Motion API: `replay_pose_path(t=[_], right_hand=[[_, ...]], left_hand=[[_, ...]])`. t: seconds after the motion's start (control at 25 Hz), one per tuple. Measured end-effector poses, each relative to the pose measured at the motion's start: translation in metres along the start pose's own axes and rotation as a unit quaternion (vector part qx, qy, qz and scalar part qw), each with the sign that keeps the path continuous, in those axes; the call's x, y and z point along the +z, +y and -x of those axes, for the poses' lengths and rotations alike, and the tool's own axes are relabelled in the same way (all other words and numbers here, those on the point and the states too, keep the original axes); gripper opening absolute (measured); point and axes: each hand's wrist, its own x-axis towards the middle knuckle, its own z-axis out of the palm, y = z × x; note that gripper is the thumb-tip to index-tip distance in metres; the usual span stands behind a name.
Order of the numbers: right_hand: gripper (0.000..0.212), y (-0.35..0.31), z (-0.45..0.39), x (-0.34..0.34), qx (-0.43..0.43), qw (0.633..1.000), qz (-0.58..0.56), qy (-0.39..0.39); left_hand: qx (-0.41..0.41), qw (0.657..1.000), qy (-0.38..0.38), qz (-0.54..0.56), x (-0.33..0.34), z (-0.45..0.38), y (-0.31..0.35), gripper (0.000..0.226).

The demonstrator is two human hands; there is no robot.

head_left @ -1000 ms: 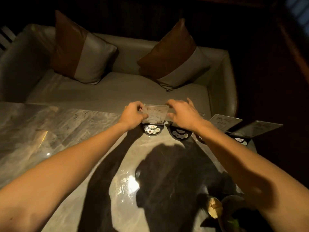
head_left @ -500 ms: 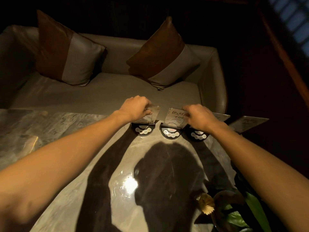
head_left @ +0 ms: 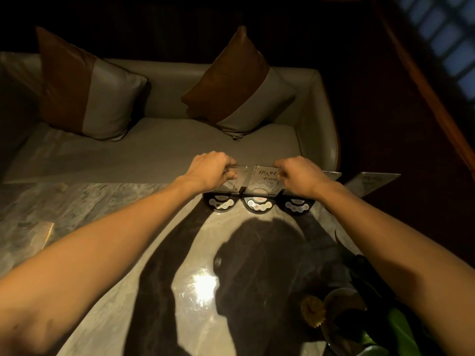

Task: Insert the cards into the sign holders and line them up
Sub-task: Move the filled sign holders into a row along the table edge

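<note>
Meanwhile, 4 sign holders stand in a row along the far edge of the marble table, in front of a grey sofa with 2 cushions. The left hand is closed around the top of the leftmost sign holder. Just right of that holder, the second sign holder carries a printed card reading "09", and the right hand pinches its right upper edge. Right of the second holder, the third sign holder is mostly hidden under the right wrist, and a fourth sign holder leans further right. Their black bases touch side by side.
</note>
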Motion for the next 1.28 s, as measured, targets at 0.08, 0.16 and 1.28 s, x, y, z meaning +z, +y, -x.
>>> replay_pose_path(t=[0.08, 0.16, 1.28], right_hand=[[0.017, 0.0, 0.0, 0.0, 0.001, 1.0, -0.007, -0.004], [0.018, -0.003, 0.0, -0.002, -0.002, 1.0, -0.017, -0.015], [0.059, 0.023, 0.008, -0.015, 0.021, 0.997, -0.071, -0.016]], left_hand=[[0.004, 1.0, 0.001, 0.003, 0.003, 0.002, 0.001, 0.024], [-0.013, 1.0, 0.01, 0.015, 0.004, 0.005, 0.0, 0.021], [-0.015, 0.997, -0.062, -0.035, -0.015, -0.002, -0.01, 0.058]])
